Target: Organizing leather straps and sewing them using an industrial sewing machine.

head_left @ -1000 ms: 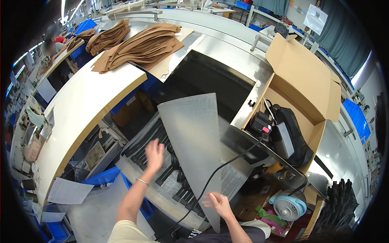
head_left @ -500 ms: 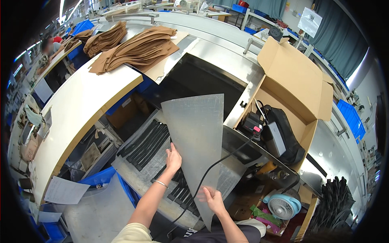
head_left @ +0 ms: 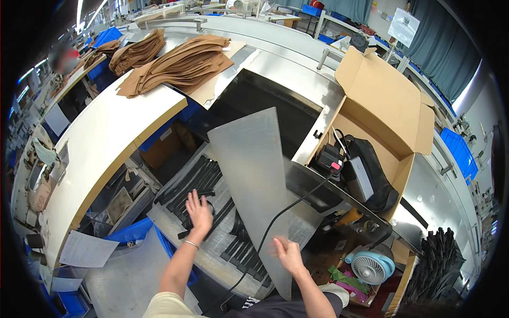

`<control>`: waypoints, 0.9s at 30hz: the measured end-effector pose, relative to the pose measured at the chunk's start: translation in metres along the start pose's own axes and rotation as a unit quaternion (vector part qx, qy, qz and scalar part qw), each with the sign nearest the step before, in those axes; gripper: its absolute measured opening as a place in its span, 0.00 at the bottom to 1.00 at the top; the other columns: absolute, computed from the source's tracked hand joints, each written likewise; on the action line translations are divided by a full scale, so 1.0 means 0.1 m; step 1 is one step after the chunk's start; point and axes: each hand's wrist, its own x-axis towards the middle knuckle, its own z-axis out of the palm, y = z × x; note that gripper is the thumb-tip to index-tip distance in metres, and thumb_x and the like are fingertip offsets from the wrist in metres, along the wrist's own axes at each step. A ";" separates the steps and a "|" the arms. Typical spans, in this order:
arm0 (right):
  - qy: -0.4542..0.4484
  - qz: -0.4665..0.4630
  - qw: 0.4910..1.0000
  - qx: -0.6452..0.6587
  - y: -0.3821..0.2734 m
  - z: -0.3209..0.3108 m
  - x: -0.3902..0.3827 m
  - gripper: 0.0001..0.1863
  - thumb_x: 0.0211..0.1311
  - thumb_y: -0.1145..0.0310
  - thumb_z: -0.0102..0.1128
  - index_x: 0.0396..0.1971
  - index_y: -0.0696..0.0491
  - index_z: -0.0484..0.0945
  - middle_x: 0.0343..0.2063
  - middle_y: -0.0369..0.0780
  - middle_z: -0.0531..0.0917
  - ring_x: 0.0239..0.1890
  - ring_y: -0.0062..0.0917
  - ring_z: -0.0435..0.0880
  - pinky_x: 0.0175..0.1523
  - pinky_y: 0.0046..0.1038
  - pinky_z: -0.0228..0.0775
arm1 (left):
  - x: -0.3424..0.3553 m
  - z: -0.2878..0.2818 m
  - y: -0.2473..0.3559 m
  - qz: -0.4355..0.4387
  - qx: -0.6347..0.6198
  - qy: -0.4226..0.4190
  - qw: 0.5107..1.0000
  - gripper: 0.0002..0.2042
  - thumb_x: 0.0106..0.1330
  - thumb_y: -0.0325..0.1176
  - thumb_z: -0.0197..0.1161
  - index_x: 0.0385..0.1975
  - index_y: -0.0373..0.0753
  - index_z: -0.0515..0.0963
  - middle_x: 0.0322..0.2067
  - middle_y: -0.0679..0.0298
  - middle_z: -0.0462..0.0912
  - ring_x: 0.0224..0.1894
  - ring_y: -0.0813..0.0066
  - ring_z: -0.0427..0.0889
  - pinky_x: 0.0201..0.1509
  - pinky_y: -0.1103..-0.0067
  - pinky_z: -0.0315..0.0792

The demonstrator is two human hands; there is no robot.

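A tall, cloudy translucent sheet (head_left: 249, 164) stands tilted over a grey board (head_left: 212, 257). My right hand (head_left: 288, 257) closes on the sheet's right edge near its lower end, its fingertips blurred and partly behind the sheet. Left of the sheet, my left hand (head_left: 199, 216) has its fingers spread, holding nothing that I can see. It is over the black strips (head_left: 185, 183) lying in rows on the board. More black strips (head_left: 246, 259) lie lower down, partly covered by the sheet. Whether my left fingers touch a strip cannot be told.
A black cable (head_left: 289, 206) hangs across the sheet from an open cardboard box (head_left: 405, 180) at right. Below the box is a small blue fan (head_left: 369, 268). Brown stacked pieces (head_left: 183, 63) lie on the white table (head_left: 116, 127). Black strips (head_left: 435, 267) bunch at far right.
My left hand has let go of the sheet's left edge and moved left over the strips, fingers spreading. The sheet's top has shifted up and left. My right hand has moved slightly right and up.
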 end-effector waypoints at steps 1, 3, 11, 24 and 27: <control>0.001 0.002 1.000 -0.012 -0.03 0.04 -0.01 0.15 0.65 0.66 0.48 0.41 0.64 0.74 0.30 0.45 0.83 0.29 0.27 0.84 0.33 0.26 0.75 | -0.02 -0.01 0.19 0.002 -0.061 0.044 0.997 0.20 0.58 0.36 0.56 0.49 0.33 0.70 0.61 0.47 0.53 0.64 0.48 0.50 0.64 0.57 0.46; -0.003 0.005 1.000 -0.030 -0.09 0.03 -0.03 0.15 0.66 0.67 0.47 0.42 0.65 0.74 0.31 0.45 0.82 0.30 0.28 0.84 0.33 0.25 0.76 | -0.10 -0.05 0.57 -0.096 -0.330 -0.043 0.938 0.21 0.65 0.41 0.49 0.50 0.30 0.68 0.57 0.44 0.61 0.56 0.45 0.62 0.61 0.61 0.54; 0.021 -0.018 0.997 -0.066 -0.26 -0.20 -0.08 0.14 0.66 0.69 0.46 0.42 0.65 0.73 0.31 0.45 0.82 0.31 0.27 0.84 0.33 0.24 0.76 | -0.09 -0.21 1.21 -0.136 -0.399 -0.284 0.861 0.21 0.67 0.37 0.47 0.55 0.29 0.61 0.46 0.44 0.75 0.52 0.51 0.72 0.54 0.67 0.66; 0.021 -0.081 0.984 -0.154 -0.30 -0.06 -0.11 0.13 0.64 0.69 0.48 0.42 0.62 0.74 0.29 0.46 0.83 0.29 0.31 0.84 0.34 0.27 0.74 | -0.18 -0.16 1.19 -0.313 -0.529 -0.412 0.673 0.27 0.65 0.40 0.43 0.52 0.16 0.59 0.54 0.36 0.65 0.60 0.53 0.62 0.60 0.71 0.57; 0.027 -0.100 0.975 -0.195 -0.32 -0.10 -0.08 0.11 0.64 0.70 0.48 0.38 0.62 0.75 0.26 0.47 0.82 0.28 0.31 0.84 0.32 0.27 0.74 | -0.20 -0.12 1.19 -0.227 -0.540 -0.377 0.718 0.24 0.65 0.36 0.45 0.50 0.17 0.62 0.48 0.37 0.70 0.53 0.52 0.71 0.52 0.70 0.66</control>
